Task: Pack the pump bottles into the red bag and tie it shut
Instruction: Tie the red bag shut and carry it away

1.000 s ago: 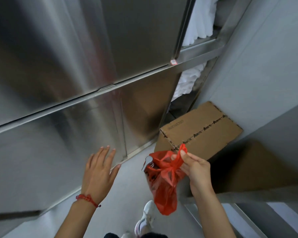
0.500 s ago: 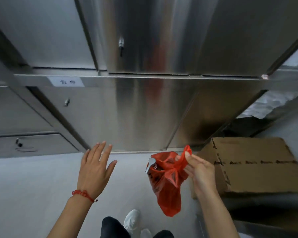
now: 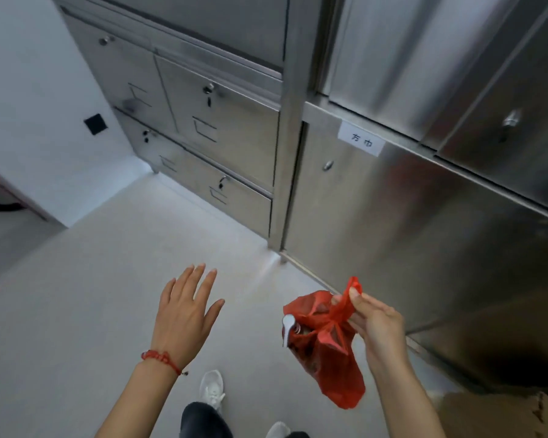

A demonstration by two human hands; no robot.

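A: Bag (image 3: 328,349), red, hangs in the air from the right hand (image 3: 375,327), just in front of the steel cabinets (image 3: 393,235) and above the floor (image 3: 108,295). Why held that way, do you think?

B: The neck looks gathered into a knot, and the hand has it by the loose ear above that knot. Held from the top, the weight pulls the plastic long and keeps the mouth closed. I judge the tying is done or nearly so.

A: And the bottles?

B: One white pump head (image 3: 288,327) pokes out at the bag's left side, near the top. The rest is only dark shapes through the plastic; I cannot count them.

A: How is the right hand set?

B: Thumb and forefinger are pressed together on the red ear, a pinch and not a full fist. The other fingers curl loosely behind it.

A: The left hand (image 3: 184,314)?

B: Spread flat, fingers straight and a little apart, palm down. It holds nothing and touches nothing, and it is well apart from the bag. A red cord bracelet (image 3: 162,358) sits on that wrist.

A: Any risk?

B: The pump head could slip out through that gap, in my view.
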